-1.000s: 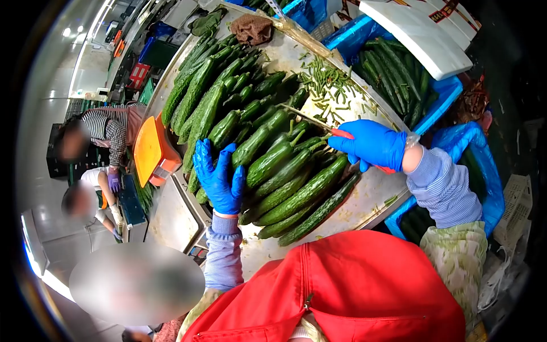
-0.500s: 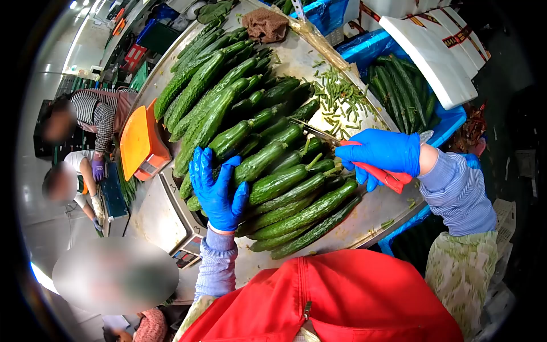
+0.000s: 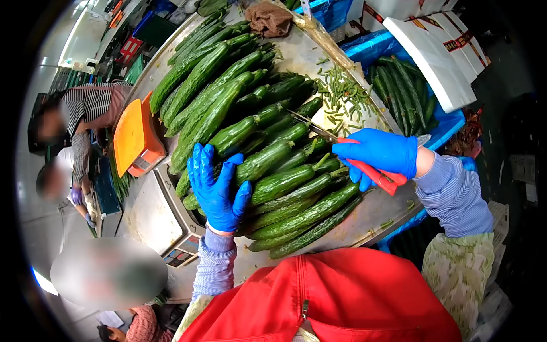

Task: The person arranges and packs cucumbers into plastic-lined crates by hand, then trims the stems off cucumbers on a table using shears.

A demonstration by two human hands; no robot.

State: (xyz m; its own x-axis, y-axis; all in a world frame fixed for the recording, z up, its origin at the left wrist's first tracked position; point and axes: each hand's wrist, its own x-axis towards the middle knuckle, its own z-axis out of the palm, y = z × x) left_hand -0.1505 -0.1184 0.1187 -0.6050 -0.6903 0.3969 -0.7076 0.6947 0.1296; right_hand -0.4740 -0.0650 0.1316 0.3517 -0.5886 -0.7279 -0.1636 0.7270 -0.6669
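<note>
A heaped row of dark green cucumbers [image 3: 270, 162] covers the metal worktop [image 3: 256, 268] before me. My left hand [image 3: 216, 191], in a blue glove, lies on the near left ends of the cucumbers with its fingers spread. Closed around red-handled scissors [image 3: 379, 175] is my right hand [image 3: 382, 151], also gloved in blue. The blades point up and left over the cucumbers' stem ends, slightly parted. Cut stem pieces [image 3: 345, 94] lie scattered on the worktop just past the blades.
A blue crate [image 3: 447, 122] of cucumbers stands at right, beside white foam boxes [image 3: 430, 68]. At left are an orange scale [image 3: 134, 139] and a flat metal scale [image 3: 154, 211]. A brown cloth [image 3: 268, 20] lies at the back. Other people [image 3: 94, 108] work on the left.
The scissors and my right hand have shifted very slightly left. My left hand stays on the cucumbers. At left, the co-workers' arms have moved, and the view has shifted a little.
</note>
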